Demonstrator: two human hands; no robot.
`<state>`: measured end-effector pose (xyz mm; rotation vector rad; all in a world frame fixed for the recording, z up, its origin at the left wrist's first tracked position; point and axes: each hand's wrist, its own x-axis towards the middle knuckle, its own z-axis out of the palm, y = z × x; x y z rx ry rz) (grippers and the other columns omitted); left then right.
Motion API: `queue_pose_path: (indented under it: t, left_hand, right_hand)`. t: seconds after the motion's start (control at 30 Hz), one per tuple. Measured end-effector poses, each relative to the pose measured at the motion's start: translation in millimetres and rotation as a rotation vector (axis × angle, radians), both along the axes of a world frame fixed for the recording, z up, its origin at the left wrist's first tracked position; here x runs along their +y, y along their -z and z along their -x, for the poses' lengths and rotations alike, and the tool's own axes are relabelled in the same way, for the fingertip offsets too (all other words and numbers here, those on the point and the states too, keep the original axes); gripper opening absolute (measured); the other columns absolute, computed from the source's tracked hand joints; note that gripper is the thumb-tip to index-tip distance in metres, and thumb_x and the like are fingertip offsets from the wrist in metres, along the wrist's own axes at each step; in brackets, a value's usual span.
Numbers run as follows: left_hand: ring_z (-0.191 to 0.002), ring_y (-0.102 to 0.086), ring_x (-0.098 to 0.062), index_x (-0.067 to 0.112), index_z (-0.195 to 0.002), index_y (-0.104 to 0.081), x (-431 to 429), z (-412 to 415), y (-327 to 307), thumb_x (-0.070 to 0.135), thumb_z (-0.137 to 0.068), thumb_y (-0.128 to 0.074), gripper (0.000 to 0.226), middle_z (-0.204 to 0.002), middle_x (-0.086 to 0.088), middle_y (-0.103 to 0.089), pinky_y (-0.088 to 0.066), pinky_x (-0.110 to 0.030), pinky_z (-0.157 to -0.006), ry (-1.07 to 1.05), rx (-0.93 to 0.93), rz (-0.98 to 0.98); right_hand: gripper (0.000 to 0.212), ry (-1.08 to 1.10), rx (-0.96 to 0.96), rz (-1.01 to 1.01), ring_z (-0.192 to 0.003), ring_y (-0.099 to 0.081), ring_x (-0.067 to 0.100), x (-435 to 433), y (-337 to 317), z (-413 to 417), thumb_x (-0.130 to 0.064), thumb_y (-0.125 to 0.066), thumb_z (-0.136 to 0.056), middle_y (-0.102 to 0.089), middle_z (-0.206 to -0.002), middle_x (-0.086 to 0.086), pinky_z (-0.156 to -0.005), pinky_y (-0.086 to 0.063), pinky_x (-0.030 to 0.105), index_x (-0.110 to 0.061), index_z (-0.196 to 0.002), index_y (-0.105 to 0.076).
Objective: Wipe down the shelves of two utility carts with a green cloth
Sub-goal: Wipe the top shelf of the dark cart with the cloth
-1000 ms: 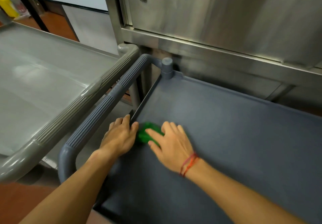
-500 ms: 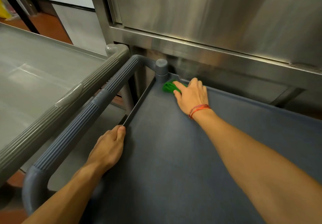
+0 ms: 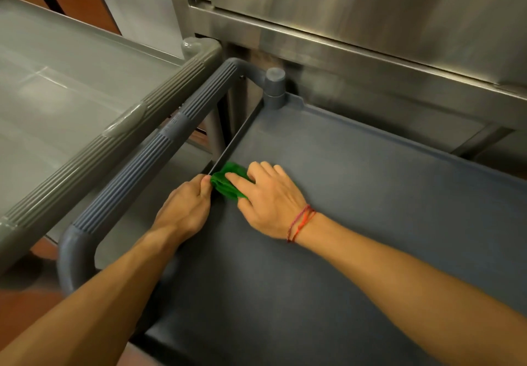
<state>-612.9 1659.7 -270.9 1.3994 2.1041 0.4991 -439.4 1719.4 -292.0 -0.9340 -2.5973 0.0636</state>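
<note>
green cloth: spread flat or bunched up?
Bunched. The green cloth shows crumpled folds, wadded small under the right hand on the dark cart shelf.

Bunched green cloth [image 3: 223, 189] on dark grey cart shelf [image 3: 370, 209], against left rim; lighter grey cart [image 3: 71, 94] alongside.

left grip [image 3: 185, 209] curled, right grip [image 3: 268, 194] flat

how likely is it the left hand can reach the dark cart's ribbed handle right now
Probably yes: the left hand grips the shelf edge right beside the ribbed handle, with only an open gap between them and nothing across it.
</note>
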Motion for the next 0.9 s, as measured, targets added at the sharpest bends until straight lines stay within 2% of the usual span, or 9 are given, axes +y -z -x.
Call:
queue_pose_path:
  t: [0.07,0.17,0.3,0.4,0.5,0.6,0.7,0.77,0.9]
  left_hand:
    - [-0.101,-0.055,-0.024,0.021,-0.101,-0.057,0.9,0.8,0.5,0.043,-0.105,-0.024,0.04,-0.104,-0.004,-0.063,-0.042,-0.037,-0.087,-0.001,-0.003,0.004]
    - [-0.096,-0.056,-0.022,0.022,-0.096,-0.056,1.4,2.7,2.6,0.047,-0.104,-0.023,0.042,-0.099,-0.001,-0.062,-0.044,-0.04,-0.087,0.001,-0.029,0.018]
    - [-0.086,-0.054,-0.009,0.024,-0.09,-0.055,2.9,4.6,7.3,0.047,-0.104,-0.023,0.042,-0.091,0.004,-0.06,-0.041,-0.036,-0.081,0.001,-0.045,0.011]
    - [-0.082,-0.052,-0.006,0.025,-0.091,-0.055,3.5,4.4,7.1,0.046,-0.105,-0.023,0.04,-0.09,0.006,-0.058,-0.039,-0.034,-0.079,0.002,-0.043,0.005]
    - [-0.081,-0.051,-0.005,0.027,-0.097,-0.056,3.0,3.5,6.4,0.045,-0.105,-0.023,0.039,-0.091,0.008,-0.057,-0.038,-0.033,-0.08,0.001,-0.053,0.008]
    - [-0.087,-0.052,-0.012,0.027,-0.099,-0.057,2.8,2.9,4.2,0.047,-0.105,-0.022,0.04,-0.094,0.007,-0.057,-0.039,-0.035,-0.083,-0.008,-0.058,0.022]
    - [-0.093,-0.053,-0.019,0.024,-0.099,-0.057,2.5,1.3,2.9,0.046,-0.105,-0.022,0.042,-0.097,0.001,-0.059,-0.039,-0.036,-0.083,-0.011,-0.032,0.031]
    - [-0.093,-0.052,-0.023,0.02,-0.094,-0.055,2.3,0.1,3.2,0.045,-0.105,-0.022,0.043,-0.097,-0.004,-0.06,-0.037,-0.036,-0.081,-0.012,0.008,0.015]
    - [-0.092,-0.053,-0.025,0.02,-0.091,-0.054,3.3,-0.5,4.3,0.044,-0.105,-0.022,0.043,-0.093,-0.003,-0.059,-0.037,-0.037,-0.08,0.001,0.023,0.011]
  right_hand:
    - [0.049,-0.019,-0.047,-0.016,-0.075,-0.048,0.031,22.2,-1.4,-4.2,-0.031,-0.044,-0.083,-0.051,-0.085,0.01,-0.062,-0.035,0.039,-0.019,-0.127,-0.064]
    - [0.05,0.171,-0.058,-0.049,-0.076,-0.052,0.035,76.2,-1.0,-21.1,-0.031,-0.042,-0.08,-0.052,-0.086,0.014,-0.063,-0.038,0.038,-0.026,-0.123,-0.067]
    - [0.039,0.591,-0.084,-0.034,-0.102,-0.048,0.039,141.4,-7.8,-60.1,-0.034,-0.053,-0.093,-0.05,-0.109,0.016,-0.083,-0.039,0.044,-0.039,-0.131,-0.059]
    - [0.04,0.696,-0.097,0.007,-0.11,-0.044,0.038,150.3,-8.4,-64.3,-0.035,-0.048,-0.098,-0.049,-0.118,0.017,-0.092,-0.036,0.046,-0.038,-0.138,-0.052]
    - [0.039,0.666,-0.076,0.017,-0.111,-0.047,0.038,132.4,-2.4,-51.4,-0.038,-0.043,-0.099,-0.053,-0.119,0.016,-0.091,-0.036,0.045,-0.03,-0.136,-0.051]
    - [0.039,0.565,-0.035,0.102,-0.109,-0.053,0.038,95.1,-3.3,-34.4,-0.039,-0.043,-0.098,-0.057,-0.116,0.014,-0.087,-0.038,0.044,-0.027,-0.134,-0.053]
    - [0.04,0.313,-0.012,0.087,-0.089,-0.061,0.035,24.8,-2.0,-14.8,-0.042,-0.041,-0.092,-0.062,-0.097,0.01,-0.074,-0.043,0.042,-0.025,-0.122,-0.061]
    - [0.038,0.127,0.02,0.085,-0.077,-0.058,0.03,-19.3,0.1,-11.2,-0.045,-0.045,-0.089,-0.059,-0.086,0.006,-0.066,-0.04,0.04,-0.025,-0.115,-0.064]
    - [0.037,-0.026,0.057,0.05,-0.07,-0.053,0.028,-8.5,0.9,-22.1,-0.045,-0.05,-0.088,-0.053,-0.078,0.006,-0.062,-0.039,0.037,-0.025,-0.113,-0.069]
